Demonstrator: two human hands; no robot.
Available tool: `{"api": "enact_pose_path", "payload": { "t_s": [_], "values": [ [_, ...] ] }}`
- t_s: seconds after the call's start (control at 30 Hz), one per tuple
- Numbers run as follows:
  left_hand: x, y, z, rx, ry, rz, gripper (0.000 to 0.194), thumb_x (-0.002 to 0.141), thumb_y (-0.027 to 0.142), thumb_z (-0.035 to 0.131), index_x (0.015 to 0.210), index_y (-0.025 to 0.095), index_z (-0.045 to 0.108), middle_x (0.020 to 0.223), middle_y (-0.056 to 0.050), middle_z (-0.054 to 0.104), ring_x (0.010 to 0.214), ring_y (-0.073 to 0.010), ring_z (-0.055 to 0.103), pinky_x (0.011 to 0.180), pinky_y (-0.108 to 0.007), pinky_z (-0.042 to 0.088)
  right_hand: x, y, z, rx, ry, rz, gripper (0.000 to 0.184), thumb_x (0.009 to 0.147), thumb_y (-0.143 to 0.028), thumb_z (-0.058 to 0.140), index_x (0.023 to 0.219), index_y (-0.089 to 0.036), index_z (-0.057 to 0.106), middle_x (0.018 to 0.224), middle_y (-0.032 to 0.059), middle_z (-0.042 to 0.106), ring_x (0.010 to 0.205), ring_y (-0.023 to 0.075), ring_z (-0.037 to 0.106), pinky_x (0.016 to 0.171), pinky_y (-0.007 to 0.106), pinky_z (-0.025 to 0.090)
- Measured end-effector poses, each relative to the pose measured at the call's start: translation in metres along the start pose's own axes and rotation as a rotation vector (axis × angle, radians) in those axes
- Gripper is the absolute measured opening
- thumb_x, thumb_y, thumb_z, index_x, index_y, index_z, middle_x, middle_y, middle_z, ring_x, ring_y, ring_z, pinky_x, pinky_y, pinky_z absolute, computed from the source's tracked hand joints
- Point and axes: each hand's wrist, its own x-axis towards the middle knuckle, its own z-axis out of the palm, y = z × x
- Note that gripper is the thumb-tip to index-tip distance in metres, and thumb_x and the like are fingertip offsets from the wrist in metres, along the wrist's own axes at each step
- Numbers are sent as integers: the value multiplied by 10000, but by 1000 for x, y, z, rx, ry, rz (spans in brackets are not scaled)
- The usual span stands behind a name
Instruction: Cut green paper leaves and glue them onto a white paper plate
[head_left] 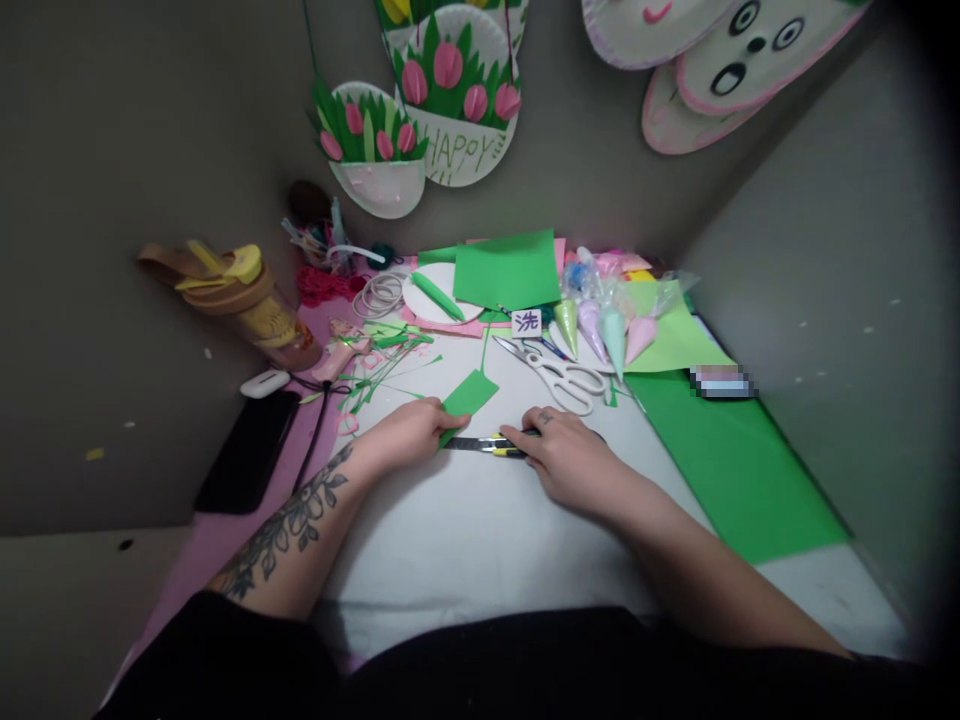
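Observation:
My left hand is closed on a small rectangle of green paper, its fingers pinching the near end. In my right hand lies a black and yellow utility knife, gripped by the handle. Its blade is out and points left, with the tip close beside my left fingers and the paper's lower edge. Whether the blade touches the paper I cannot tell. Just beyond my right hand rest white-handled scissors, lying partly spread on the white table cover.
Thin green paper scraps and a pink glue gun lie at left, near a black phone and a tumbler. Piping bags and large green sheets are at right. Paper-plate crafts hang on the wall.

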Motion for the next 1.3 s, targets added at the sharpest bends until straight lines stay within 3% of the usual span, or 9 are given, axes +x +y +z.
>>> {"api": "enact_pose_path", "payload": {
  "t_s": [0.33,0.57,0.73,0.83,0.9,1.03,1.1,1.2,1.3],
  "values": [
    [1,3,-6,7,-8,-70,429,874,227,401,1188,330,675,890,-51,668,749,-182,606,648,-255,388,2,-19,2,61,-56,-91,496,831,-65,470,1284,-239,574,1044,122,577,873,229,514,744,336,347],
    [-5,20,7,-29,234,-156,342,829,400,568,1107,231,674,1040,-61,644,882,-197,626,730,-265,440,0,-23,5,185,-45,-176,457,834,-110,516,1266,-242,580,1068,114,577,975,243,506,831,364,379],
    [-4,32,11,62,256,-327,184,856,254,482,933,174,628,919,-77,655,836,-208,619,696,-292,423,2,-23,3,264,-45,-272,491,812,-143,572,1295,-231,552,1066,99,603,984,234,510,866,371,394],
    [-5,28,7,40,269,-356,201,868,213,416,813,188,607,827,-64,657,781,-195,603,678,-290,398,1,-20,2,284,-22,-270,472,816,-140,567,1280,-227,565,1053,96,616,1001,234,516,866,373,402],
    [-8,23,1,-43,350,-342,200,879,250,416,784,196,585,801,-49,648,756,-184,583,664,-282,385,-1,-15,1,304,13,-260,442,831,-138,548,1262,-234,579,1042,87,620,997,226,522,868,369,406],
    [-15,12,-16,-261,772,-336,232,904,338,405,757,200,519,724,-8,573,665,-149,508,620,-259,362,1,8,3,297,199,3,401,859,-167,516,1251,-221,580,1044,94,611,983,231,524,853,362,421],
    [-17,10,-20,-353,878,-337,243,898,343,406,717,203,486,669,11,520,627,-139,473,588,-249,344,5,20,6,244,258,225,404,851,-181,522,1250,-193,577,1041,111,607,994,254,523,840,372,427],
    [-15,16,-14,-456,752,-302,272,880,346,418,654,201,462,622,21,488,606,-132,457,570,-239,336,11,28,12,211,296,403,378,837,-184,531,1206,-156,609,1035,141,604,1019,293,517,855,409,424],
    [-9,29,3,-517,565,-248,302,877,380,428,642,197,480,609,23,503,605,-131,464,569,-234,339,15,17,14,438,445,368,319,828,-242,573,1129,-166,644,1001,123,606,993,277,533,863,411,430]
  ]
}}
